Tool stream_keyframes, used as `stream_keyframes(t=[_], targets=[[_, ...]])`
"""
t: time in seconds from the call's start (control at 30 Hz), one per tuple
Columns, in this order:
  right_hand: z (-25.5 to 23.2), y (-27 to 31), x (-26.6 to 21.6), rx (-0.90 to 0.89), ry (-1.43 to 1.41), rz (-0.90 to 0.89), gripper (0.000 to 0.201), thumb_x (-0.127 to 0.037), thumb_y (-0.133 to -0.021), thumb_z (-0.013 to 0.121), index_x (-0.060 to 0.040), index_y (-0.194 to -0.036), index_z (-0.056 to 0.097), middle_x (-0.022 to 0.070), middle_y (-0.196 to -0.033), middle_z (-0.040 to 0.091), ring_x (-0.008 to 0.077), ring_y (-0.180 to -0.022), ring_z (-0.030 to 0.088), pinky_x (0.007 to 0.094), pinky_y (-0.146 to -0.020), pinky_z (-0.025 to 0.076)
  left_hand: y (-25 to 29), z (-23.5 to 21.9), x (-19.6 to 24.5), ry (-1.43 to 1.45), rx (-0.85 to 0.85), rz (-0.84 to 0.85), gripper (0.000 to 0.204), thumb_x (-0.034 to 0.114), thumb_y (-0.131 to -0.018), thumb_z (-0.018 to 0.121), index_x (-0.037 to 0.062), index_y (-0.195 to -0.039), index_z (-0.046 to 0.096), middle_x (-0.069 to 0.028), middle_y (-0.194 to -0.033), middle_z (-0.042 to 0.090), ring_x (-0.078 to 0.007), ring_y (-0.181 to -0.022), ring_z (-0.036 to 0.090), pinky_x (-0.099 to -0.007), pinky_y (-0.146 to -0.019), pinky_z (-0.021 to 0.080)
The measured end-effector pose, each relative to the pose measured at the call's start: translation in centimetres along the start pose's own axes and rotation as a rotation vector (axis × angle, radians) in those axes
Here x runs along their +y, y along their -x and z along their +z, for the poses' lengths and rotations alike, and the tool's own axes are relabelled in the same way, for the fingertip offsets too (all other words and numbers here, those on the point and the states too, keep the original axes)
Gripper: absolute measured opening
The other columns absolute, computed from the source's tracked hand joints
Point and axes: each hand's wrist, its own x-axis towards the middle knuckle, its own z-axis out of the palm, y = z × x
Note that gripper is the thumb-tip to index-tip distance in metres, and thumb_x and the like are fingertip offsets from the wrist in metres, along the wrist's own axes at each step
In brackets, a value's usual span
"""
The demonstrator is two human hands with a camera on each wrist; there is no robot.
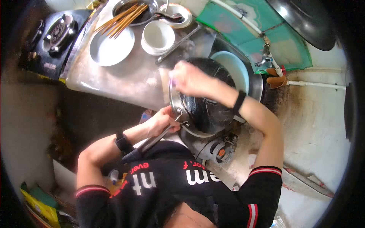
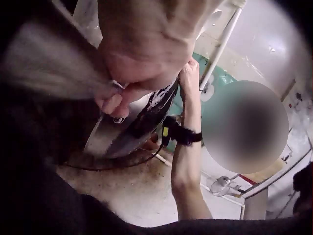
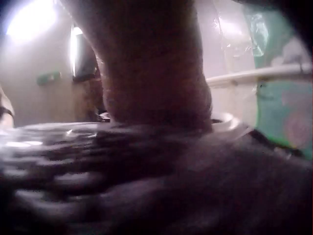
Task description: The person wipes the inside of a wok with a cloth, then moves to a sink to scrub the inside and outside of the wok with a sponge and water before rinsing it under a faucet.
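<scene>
A dark round pan [image 1: 207, 110] with a metal rim is tilted over the sink area. My left hand [image 1: 163, 121] grips the pan's long handle [image 1: 152, 142] close to the rim; in the left wrist view its fingers [image 2: 115, 100] curl round the handle where it joins the wet pan [image 2: 142, 122]. My right hand [image 1: 186, 78] presses on the pan's far inner edge with fingers curled over a small pale purple pad [image 1: 172, 81]. The right wrist view shows only the back of that hand [image 3: 151, 73] above the blurred dark pan surface [image 3: 122, 171].
On the counter to the left lie a steel plate [image 1: 112, 47], chopsticks [image 1: 121, 19], a white bowl [image 1: 157, 36] and a gas stove [image 1: 57, 32]. A pale blue basin [image 1: 235, 68] sits behind the pan, below a tap [image 1: 266, 57]. A grey round fitting [image 1: 220, 150] lies near my body.
</scene>
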Motion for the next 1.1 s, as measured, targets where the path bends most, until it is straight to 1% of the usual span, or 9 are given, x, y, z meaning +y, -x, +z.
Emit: stream_keyframes(t=[0.2, 0.37, 0.5, 0.57, 0.63, 0.67, 0.73, 0.93, 1.1], targets=[[1.3, 3.4, -5.8, -0.117, 0.133, -0.306, 0.016, -0.010, -0.063, 0.054, 0.0012, -0.073, 0.057, 0.0136, -0.079, 0.056, 0.0278, -0.088, 0.054, 0.0426, -0.089, 0.039, -0.5, -1.1, -0.6, 0.016, -0.011, 0.020, 0.032, -0.015, -0.069, 0.048, -0.0004, -0.098, 0.048, -0.0108, -0.075, 0.053, -0.0171, -0.053, 0.050, -0.0262, -0.043, 0.033], [0.2, -0.8, 5.1, -0.031, 0.213, -0.033, 0.013, -0.012, -0.071, 0.050, -0.0025, -0.062, 0.053, 0.0147, -0.069, 0.056, 0.0301, -0.068, 0.052, 0.0390, -0.065, 0.043, 0.0, -0.3, 0.3, -0.028, 0.018, 0.003, 0.033, -0.014, -0.072, 0.048, 0.0007, -0.102, 0.046, -0.0099, -0.074, 0.053, -0.0154, -0.054, 0.050, -0.0237, -0.042, 0.035], [2.6, 0.3, -1.3, -0.050, 0.020, 0.037, 0.015, -0.015, -0.070, 0.053, -0.0042, -0.060, 0.056, 0.0148, -0.068, 0.056, 0.0308, -0.069, 0.053, 0.0461, -0.075, 0.041, -0.8, -0.6, 0.0, -0.018, 0.069, -0.005, 0.020, -0.007, -0.077, 0.054, 0.0008, -0.095, 0.049, -0.0089, -0.071, 0.054, -0.0124, -0.051, 0.049, -0.0226, -0.040, 0.035], [4.9, 1.3, -2.0, 0.165, 0.522, -0.353, 0.014, -0.017, -0.068, 0.054, -0.0044, -0.061, 0.056, 0.0118, -0.068, 0.055, 0.0304, -0.067, 0.052, 0.0467, -0.076, 0.041, -1.3, -0.6, -0.4, -0.074, 0.172, 0.018, 0.017, -0.004, -0.076, 0.058, 0.0023, -0.090, 0.052, -0.0051, -0.069, 0.055, -0.0111, -0.044, 0.046, -0.0223, -0.038, 0.033], [5.6, 0.4, 1.9, 0.247, 0.391, -0.183, 0.016, -0.018, -0.066, 0.054, -0.0032, -0.063, 0.057, 0.0115, -0.073, 0.057, 0.0300, -0.073, 0.054, 0.0468, -0.080, 0.040, -1.1, -0.8, -0.6, -0.205, 0.178, 0.057, 0.018, -0.004, -0.076, 0.059, 0.0029, -0.091, 0.052, -0.0040, -0.068, 0.055, -0.0107, -0.044, 0.047, -0.0220, -0.036, 0.033], [0.7, -1.8, 2.3, -0.360, 0.391, 0.041, 0.015, -0.017, -0.067, 0.053, -0.0054, -0.061, 0.059, 0.0133, -0.070, 0.059, 0.0294, -0.071, 0.057, 0.0446, -0.076, 0.044, -1.1, -0.8, -1.2, -0.134, 0.164, 0.082, 0.020, -0.004, -0.076, 0.060, 0.0031, -0.093, 0.052, -0.0035, -0.069, 0.055, -0.0103, -0.045, 0.048, -0.0214, -0.036, 0.033], [2.3, -0.6, 11.1, -0.269, 0.218, 0.194, 0.024, -0.021, -0.076, 0.050, -0.0068, -0.060, 0.061, 0.0162, -0.057, 0.056, 0.0319, -0.055, 0.056, 0.0425, -0.052, 0.045, -1.2, -1.2, -1.6, -0.123, 0.186, 0.086, 0.023, -0.005, -0.076, 0.059, 0.0026, -0.096, 0.052, -0.0033, -0.071, 0.056, -0.0098, -0.047, 0.048, -0.0211, -0.037, 0.035], [2.2, 15.2, 18.6, 0.204, -0.444, 0.764, 0.044, -0.041, -0.086, 0.039, -0.0028, -0.090, 0.060, 0.0194, -0.080, 0.060, 0.0332, -0.075, 0.058, 0.0407, -0.066, 0.043, -2.0, -2.4, -2.6, -0.064, 0.169, 0.155, 0.026, -0.006, -0.076, 0.058, 0.0023, -0.099, 0.050, -0.0055, -0.073, 0.057, -0.0094, -0.046, 0.047, -0.0201, -0.036, 0.032], [-1.0, 11.0, 14.3, -0.149, -0.182, 0.905, 0.036, -0.033, -0.085, 0.040, -0.0040, -0.082, 0.062, 0.0188, -0.078, 0.060, 0.0344, -0.078, 0.059, 0.0435, -0.070, 0.045, -2.6, -3.4, -3.4, -0.149, 0.160, 0.135, 0.025, -0.006, -0.076, 0.058, 0.0019, -0.099, 0.050, -0.0047, -0.072, 0.057, -0.0086, -0.048, 0.047, -0.0198, -0.037, 0.032]])
